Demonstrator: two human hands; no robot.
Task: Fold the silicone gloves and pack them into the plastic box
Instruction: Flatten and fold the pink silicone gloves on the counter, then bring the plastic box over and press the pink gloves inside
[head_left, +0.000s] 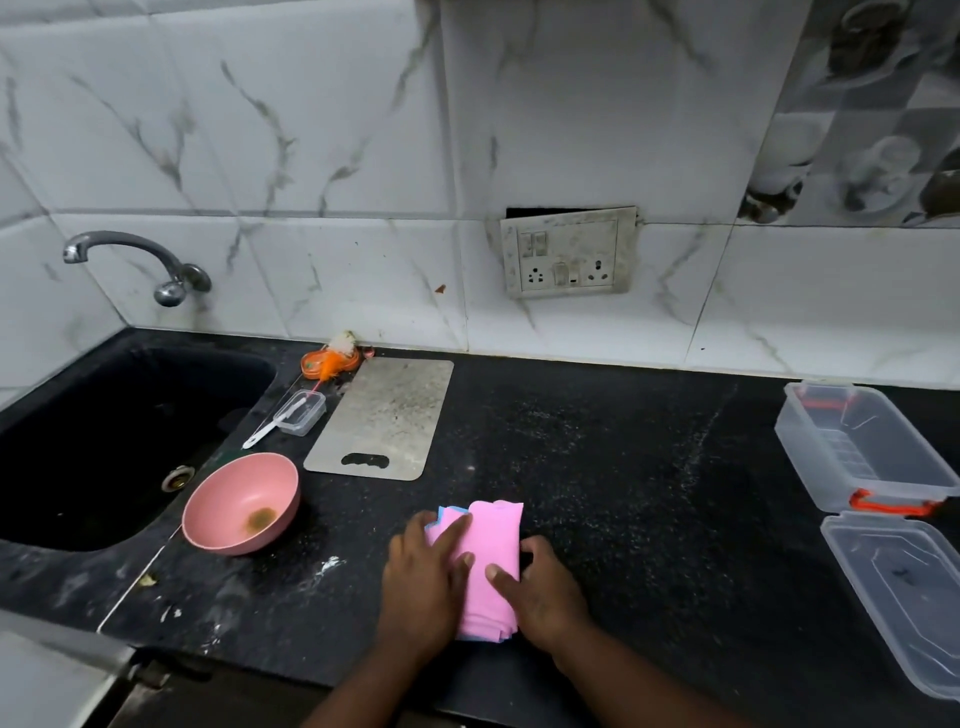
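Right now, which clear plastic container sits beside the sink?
The small clear box, left of the chopping board. The large plastic box stands far right.

Both forearms reach forward from the lower edge, the left hand (423, 577) lying flat with palm down and fingers (451, 531) spread, the right hand (540, 592) beside it, palm down, thumb stretched toward the left one.

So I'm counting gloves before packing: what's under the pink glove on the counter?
A blue layer peeks out from under the pink glove at its top-left and bottom edges. Both hands, left hand and right hand, press on the stack, so anything more beneath is hidden.
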